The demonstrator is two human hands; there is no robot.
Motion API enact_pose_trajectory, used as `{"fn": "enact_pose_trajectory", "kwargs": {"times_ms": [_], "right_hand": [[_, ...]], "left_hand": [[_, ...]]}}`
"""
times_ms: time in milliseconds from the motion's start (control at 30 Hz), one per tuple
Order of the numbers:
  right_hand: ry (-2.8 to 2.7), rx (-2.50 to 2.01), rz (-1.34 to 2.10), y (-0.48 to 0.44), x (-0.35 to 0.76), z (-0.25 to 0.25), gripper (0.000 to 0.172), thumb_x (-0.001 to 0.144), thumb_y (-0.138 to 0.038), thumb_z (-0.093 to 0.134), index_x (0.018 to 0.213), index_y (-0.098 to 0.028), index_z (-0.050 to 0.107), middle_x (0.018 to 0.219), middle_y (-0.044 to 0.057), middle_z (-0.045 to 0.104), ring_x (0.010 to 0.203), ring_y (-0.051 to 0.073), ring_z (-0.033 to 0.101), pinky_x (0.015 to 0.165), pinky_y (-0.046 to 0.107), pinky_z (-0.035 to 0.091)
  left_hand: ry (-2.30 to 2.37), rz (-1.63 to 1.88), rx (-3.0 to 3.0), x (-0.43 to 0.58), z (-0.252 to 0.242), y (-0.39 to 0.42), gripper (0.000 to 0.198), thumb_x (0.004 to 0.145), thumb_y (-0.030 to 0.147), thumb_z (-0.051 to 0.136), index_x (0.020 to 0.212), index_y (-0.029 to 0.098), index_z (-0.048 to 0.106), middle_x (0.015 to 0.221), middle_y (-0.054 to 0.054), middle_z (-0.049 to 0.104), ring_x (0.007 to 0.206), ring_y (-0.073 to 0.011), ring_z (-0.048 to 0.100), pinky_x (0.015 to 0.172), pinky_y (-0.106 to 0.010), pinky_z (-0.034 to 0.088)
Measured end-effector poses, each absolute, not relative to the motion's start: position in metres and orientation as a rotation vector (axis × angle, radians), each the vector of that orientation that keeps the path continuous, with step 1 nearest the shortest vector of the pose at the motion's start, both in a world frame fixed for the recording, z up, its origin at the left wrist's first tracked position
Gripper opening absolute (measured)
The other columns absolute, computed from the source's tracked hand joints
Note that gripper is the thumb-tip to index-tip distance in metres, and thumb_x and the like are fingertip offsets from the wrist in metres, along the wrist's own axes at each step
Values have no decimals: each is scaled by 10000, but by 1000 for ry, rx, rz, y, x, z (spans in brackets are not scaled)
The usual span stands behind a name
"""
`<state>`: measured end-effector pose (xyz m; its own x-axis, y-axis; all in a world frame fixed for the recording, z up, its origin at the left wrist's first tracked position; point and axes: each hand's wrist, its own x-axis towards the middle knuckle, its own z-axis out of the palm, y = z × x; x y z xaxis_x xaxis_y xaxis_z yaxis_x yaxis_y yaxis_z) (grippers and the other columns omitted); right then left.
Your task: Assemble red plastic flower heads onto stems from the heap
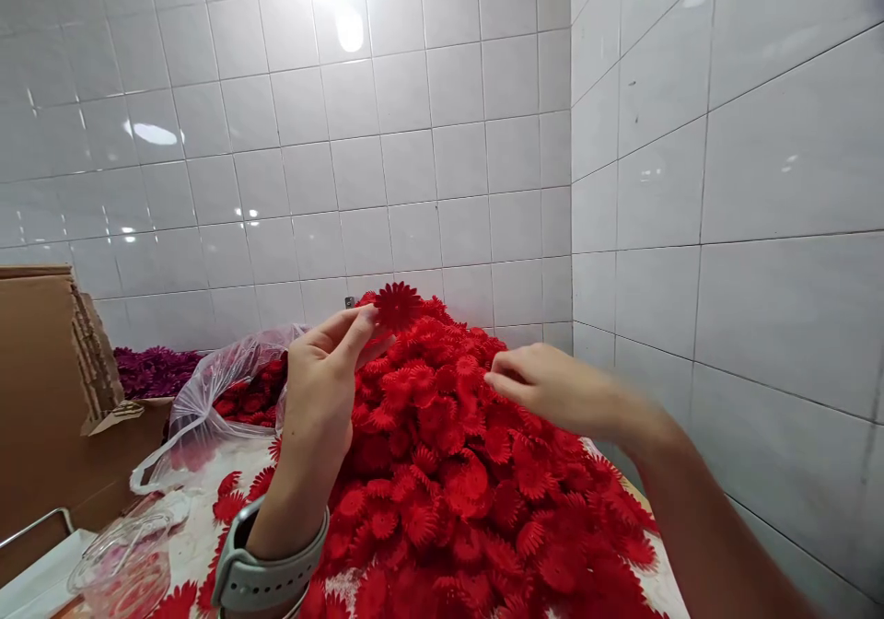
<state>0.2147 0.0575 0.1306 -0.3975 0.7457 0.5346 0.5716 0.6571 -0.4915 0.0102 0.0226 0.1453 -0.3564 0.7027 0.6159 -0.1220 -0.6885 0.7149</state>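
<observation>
A large heap of red flower-shaped pieces (442,444) covers the table in the middle. My left hand (328,361), with a watch on its wrist, pinches one dark red flower piece (398,307) upright by its edge, above the back of the heap. My right hand (535,378) hangs over the right side of the heap, fingers curled with thumb and fingertip together; whatever it may hold is too small to make out.
At the left stand a cardboard box (41,361), a clear plastic bag (207,389) with dark red pieces, purple pieces (156,370) and a clear plastic tub (128,568). Tiled walls (442,140) rise behind and at the right.
</observation>
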Motion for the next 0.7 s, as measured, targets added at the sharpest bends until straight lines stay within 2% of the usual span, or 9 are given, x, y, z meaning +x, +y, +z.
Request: {"fn": "enact_pose_trajectory", "kwargs": {"times_ms": [67,133,167,333,533,700], "right_hand": [[-2085,-1037,103,49,209,131,348,791,-178,576,485,-215,413,456,-41,415,401,92,297,377,251,228],[-1927,-888,39,37,201,133,192,832,-202,560,642,-214,544,568,-18,537,468,112,410,436,254,318],[-1840,-787,49,31,198,134,146,852,-221,548,709,-215,576,593,-18,549,489,114,431,459,255,341],[-1737,-589,288,19,187,136,106,841,-292,610,789,-207,646,617,-27,573,528,112,472,499,252,385],[-1760,-492,604,32,186,133,147,821,-335,655,778,-195,669,698,-18,621,606,107,520,548,231,426],[-1773,-428,759,32,190,136,155,751,-334,732,789,-195,677,718,-15,622,644,116,552,590,239,464]], "left_hand": [[884,2008,1433,15,144,18,173,638,323,767,680,156,745,658,-6,728,694,-174,686,699,-278,557],[988,1939,1549,18,143,16,174,665,334,756,655,161,746,613,1,707,672,-162,667,685,-251,536],[1029,1909,1610,19,142,15,177,679,340,750,654,164,749,607,3,702,666,-158,657,678,-241,525],[1067,1828,1793,20,141,12,183,717,364,729,719,187,773,685,-6,733,687,-164,648,656,-234,505],[1035,1804,1842,26,142,4,165,733,350,723,716,195,778,670,-4,742,660,-155,657,606,-205,507],[939,1742,1757,26,142,3,210,774,381,687,768,193,780,694,-17,752,720,-185,706,698,-242,551]]}}
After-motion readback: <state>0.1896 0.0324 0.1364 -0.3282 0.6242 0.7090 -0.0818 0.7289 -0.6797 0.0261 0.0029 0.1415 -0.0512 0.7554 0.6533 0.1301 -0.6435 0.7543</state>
